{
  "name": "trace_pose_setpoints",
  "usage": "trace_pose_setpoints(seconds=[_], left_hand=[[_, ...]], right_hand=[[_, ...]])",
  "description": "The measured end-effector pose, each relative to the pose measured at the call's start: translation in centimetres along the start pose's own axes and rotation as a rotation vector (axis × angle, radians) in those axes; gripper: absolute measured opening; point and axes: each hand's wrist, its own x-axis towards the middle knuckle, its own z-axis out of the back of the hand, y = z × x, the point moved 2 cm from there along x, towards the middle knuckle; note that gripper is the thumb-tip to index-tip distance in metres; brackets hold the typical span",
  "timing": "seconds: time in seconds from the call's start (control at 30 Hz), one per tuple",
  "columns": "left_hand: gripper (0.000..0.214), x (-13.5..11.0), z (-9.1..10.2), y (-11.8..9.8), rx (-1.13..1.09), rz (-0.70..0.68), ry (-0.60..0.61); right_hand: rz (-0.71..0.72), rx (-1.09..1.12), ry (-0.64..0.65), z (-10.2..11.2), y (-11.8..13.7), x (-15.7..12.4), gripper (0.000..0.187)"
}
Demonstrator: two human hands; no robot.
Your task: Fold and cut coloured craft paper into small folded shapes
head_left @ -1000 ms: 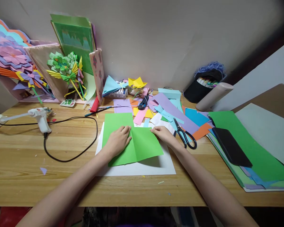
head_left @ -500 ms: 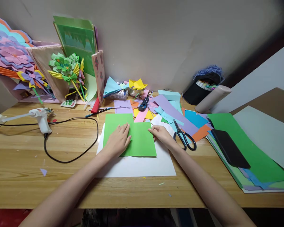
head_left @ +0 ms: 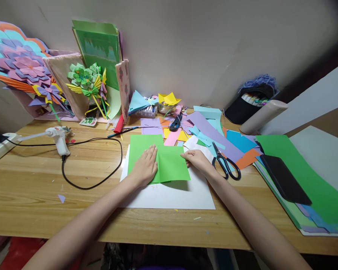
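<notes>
A green sheet of paper (head_left: 171,163) with a crease down its middle lies over a white sheet (head_left: 171,197). My left hand (head_left: 145,165) rests flat on its left part, fingers stretched out and close together. At the right edge, my right hand (head_left: 195,159) pinches the paper between thumb and fingers and holds that side raised, with a shadow under it. Just right of my right hand lies a pair of black-handled scissors (head_left: 225,163), its blades slightly apart.
A white glue gun (head_left: 60,140) with a looping black cord stands at left. Colored paper scraps (head_left: 214,131) and a utility knife (head_left: 176,122) lie behind. A black phone (head_left: 285,180) rests on stacked paper at right. Paper flowers (head_left: 86,78) lean at back left.
The right side of the green paper has lifted from the white sheet in my right hand, and its crease shows more. My left hand stays pressed on it. The view has shifted slightly left.
</notes>
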Motion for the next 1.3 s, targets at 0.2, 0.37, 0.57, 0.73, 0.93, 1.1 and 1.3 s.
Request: trace_pose_setpoints(seconds=[0.2, 0.37, 0.57, 0.73, 0.93, 1.1, 1.3], left_hand=[[0.053, 0.0, 0.0, 0.0, -0.015, 0.006, -0.001], [0.054, 0.0, 0.2, -0.2, -0.028, 0.021, 0.022], [0.053, 0.1, 0.4, -0.4, -0.039, 0.077, -0.010], [0.052, 0.2, 0.5, -0.3, -0.066, 0.092, -0.022], [0.054, 0.1, 0.1, -0.2, -0.039, 0.086, -0.010], [0.054, 0.1, 0.1, -0.3, -0.028, 0.095, -0.005], [0.053, 0.1, 0.1, -0.2, -0.028, 0.093, -0.021]], right_hand=[[0.024, -0.007, 0.110, -0.3, -0.4, -0.4, 0.034], [-0.021, 0.038, 0.108, -0.2, -1.0, -0.9, 0.031], [-0.033, 0.096, 0.269, -0.7, -0.7, -1.2, 0.023], [-0.025, 0.046, 0.129, -0.6, -0.5, 0.2, 0.020], [-0.077, 0.028, 0.111, -0.3, -0.8, 0.1, 0.017], [-0.108, 0.003, 0.098, -0.3, -1.4, -0.4, 0.019], [-0.087, 0.085, 0.119, -0.1, -0.9, -1.7, 0.020]])
